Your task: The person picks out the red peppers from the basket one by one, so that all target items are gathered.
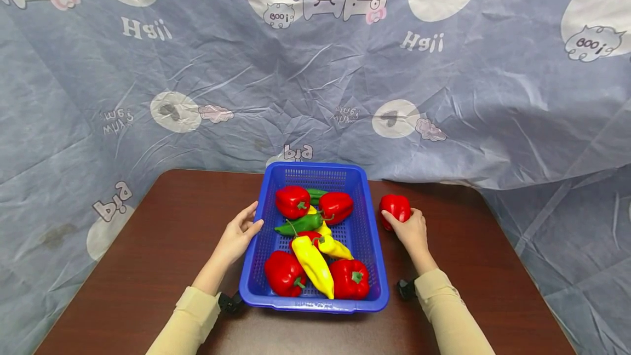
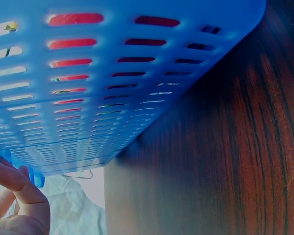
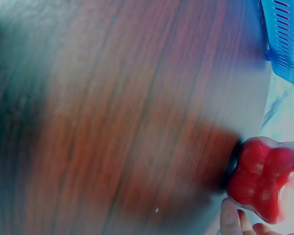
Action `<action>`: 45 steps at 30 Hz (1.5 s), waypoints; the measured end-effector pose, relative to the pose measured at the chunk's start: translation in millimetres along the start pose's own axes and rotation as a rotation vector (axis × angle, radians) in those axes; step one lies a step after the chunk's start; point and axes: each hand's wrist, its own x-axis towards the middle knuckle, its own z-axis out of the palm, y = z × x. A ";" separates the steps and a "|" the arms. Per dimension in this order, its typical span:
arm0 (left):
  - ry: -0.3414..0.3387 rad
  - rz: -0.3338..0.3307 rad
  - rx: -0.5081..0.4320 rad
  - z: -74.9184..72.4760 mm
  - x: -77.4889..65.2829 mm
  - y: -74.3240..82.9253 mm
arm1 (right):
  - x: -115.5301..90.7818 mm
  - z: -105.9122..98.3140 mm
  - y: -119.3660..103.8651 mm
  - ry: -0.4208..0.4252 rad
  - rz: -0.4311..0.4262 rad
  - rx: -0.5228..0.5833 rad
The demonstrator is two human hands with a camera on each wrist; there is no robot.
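A blue perforated plastic basket stands mid-table with several peppers in it. Beside its left rim is my left hand, thumb and fingers touching the rim and loosely bent. To the right of the basket, my right hand grips a red bell pepper between thumb and fingers. The right wrist view shows that pepper's lobed underside. Inside the basket lie red bell peppers, long yellow peppers and a green pepper. Another green piece is partly hidden at the back.
The dark brown wooden table extends to both sides of the basket. Behind its far edge hangs a grey-blue printed cloth. Black wrist cameras sit under both forearms, the left one close to the basket's near-left corner.
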 end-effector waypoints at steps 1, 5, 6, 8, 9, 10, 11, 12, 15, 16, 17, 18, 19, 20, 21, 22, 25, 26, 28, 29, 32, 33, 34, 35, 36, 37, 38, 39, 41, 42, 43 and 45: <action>0.000 0.000 0.001 0.2 -0.1 -0.2 | -0.6 -0.9 0.0 0.002 -0.001 0.003; -0.001 -0.002 -0.002 0.2 -0.5 -0.8 | -1.8 -7.1 -2.5 -0.011 0.000 0.015; -0.001 -0.002 -0.003 0.2 -0.8 -0.5 | -1.9 -9.2 -3.1 -0.008 0.000 0.019; 0.000 0.001 0.003 -0.1 -1.1 -0.3 | -1.6 -14.4 -5.9 -0.005 0.000 0.024; 0.003 0.001 0.005 0.1 -1.0 -0.3 | -1.3 -17.3 -7.3 0.003 -0.001 0.029; 0.004 0.002 0.009 0.1 -0.9 -0.2 | -0.9 -20.6 -9.1 0.015 -0.004 0.034; 0.007 0.000 0.011 0.1 -0.9 0.1 | -0.5 -24.4 -11.3 0.023 -0.007 0.040; 0.006 -0.001 0.014 0.1 -0.5 0.0 | -0.2 -28.5 -13.9 0.028 -0.011 0.046; 0.008 -0.009 0.017 -0.1 0.5 -0.3 | 0.6 -40.7 -23.5 0.043 -0.036 0.063; 0.008 -0.010 0.019 -0.2 0.9 -0.2 | 0.7 -44.7 -27.2 0.045 -0.045 0.067; 0.008 -0.010 0.019 -0.4 1.1 0.1 | 0.8 -48.4 -31.1 0.044 -0.055 0.071; 0.007 -0.009 0.020 -0.6 1.1 0.4 | 0.8 -52.2 -35.1 0.046 -0.065 0.076; 0.008 -0.009 0.020 -0.7 1.2 0.9 | 0.7 -55.8 -39.4 0.050 -0.074 0.081; 0.008 -0.008 0.019 -0.8 1.3 1.3 | 0.8 -59.3 -43.6 0.052 -0.082 0.087; 0.007 -0.008 0.019 -0.9 1.3 1.7 | 0.5 -62.9 -48.1 0.052 -0.087 0.095; 0.006 -0.007 0.021 -0.9 1.4 2.0 | 0.4 -66.3 -52.3 0.056 -0.094 0.103; 0.000 -0.009 0.023 -1.0 1.3 2.5 | -0.5 -75.1 -64.7 0.059 -0.109 0.120; 0.001 -0.011 0.023 -1.0 1.1 2.6 | -1.1 -77.3 -68.6 0.059 -0.115 0.125; 0.002 -0.015 0.022 -1.0 0.6 2.9 | -2.7 -80.4 -76.7 0.058 -0.132 0.133; 0.002 -0.012 0.025 -1.0 0.4 3.0 | -4.0 -81.5 -81.3 0.052 -0.143 0.141; 0.008 -0.016 0.025 -1.2 0.1 3.2 | -8.7 -82.3 -96.5 0.029 -0.185 0.176; 0.008 -0.017 0.023 -1.3 0.0 3.3 | -10.6 -82.1 -102.0 0.015 -0.198 0.191; 0.008 -0.016 0.022 -1.4 0.0 3.5 | -12.4 -81.7 -107.5 0.000 -0.212 0.204; 0.006 -0.016 0.020 -1.5 0.0 3.6 | -14.4 -81.1 -113.4 -0.018 -0.227 0.219; 0.008 -0.021 0.017 -1.4 0.0 3.8 | -16.3 -80.2 -118.8 -0.036 -0.242 0.237; 0.011 -0.026 0.011 -1.4 0.0 4.1 | -18.2 -79.0 -123.9 -0.052 -0.257 0.258; 0.010 -0.027 0.012 -1.4 -0.2 4.3 | -19.9 -77.3 -128.9 -0.073 -0.269 0.274; 0.010 -0.027 0.012 -1.4 -0.4 4.6 | -21.1 -75.3 -133.1 -0.090 -0.282 0.291; 0.008 -0.023 0.017 -1.5 -0.8 5.0 | -23.9 -70.5 -140.8 -0.124 -0.305 0.321; 0.008 -0.023 0.018 -1.5 -0.9 5.2 | -25.1 -67.9 -143.7 -0.138 -0.315 0.330; 0.006 -0.024 0.017 -1.4 -0.9 5.3 | -26.3 -65.1 -146.3 -0.150 -0.324 0.334; -0.002 -0.016 0.025 -1.6 -0.9 5.1 | -27.4 -58.8 -149.6 -0.171 -0.335 0.330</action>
